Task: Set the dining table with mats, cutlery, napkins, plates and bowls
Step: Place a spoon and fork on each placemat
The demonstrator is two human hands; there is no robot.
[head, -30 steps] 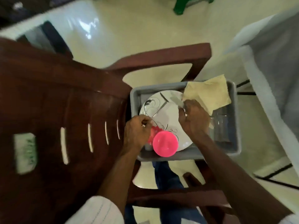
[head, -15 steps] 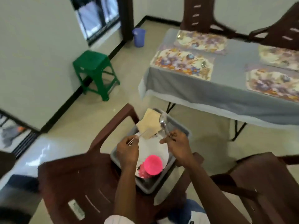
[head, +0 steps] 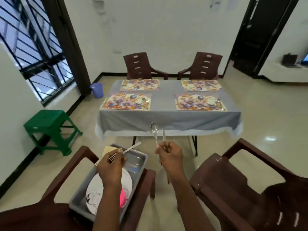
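the person stands back from the bench (head: 166, 120), one place's worth of cutlery split between two hands. the left hand (head: 110, 167) is curled around a fork (head: 131, 148), gripping it near the tines so the handle points up and away. the right hand (head: 170, 155) pinches a spoon (head: 153, 130) and a knife (head: 163, 137) together by their handles, both upright and side by side. this split probably lets each piece be laid down without sorting.

the remaining tableware waits in a grey tub (head: 141, 160) on the seat of the nearest chair (head: 80, 157), just below the left hand. in it lie a patterned plate (head: 94, 189), a pink bowl (head: 123, 200) and a yellow napkin (head: 107, 150) at the far end. the tub likely serves as a carrier kept near the bench.

four floral mats lie on the bench. the near-left mat (head: 126, 102) and near-right mat (head: 198, 102) each seem to carry laid cutlery (head: 144, 102) at the right edge. whether the far-left mat (head: 140, 85) and far-right mat (head: 200, 85) hold any is too small to tell; the held set is probably meant for one of them.
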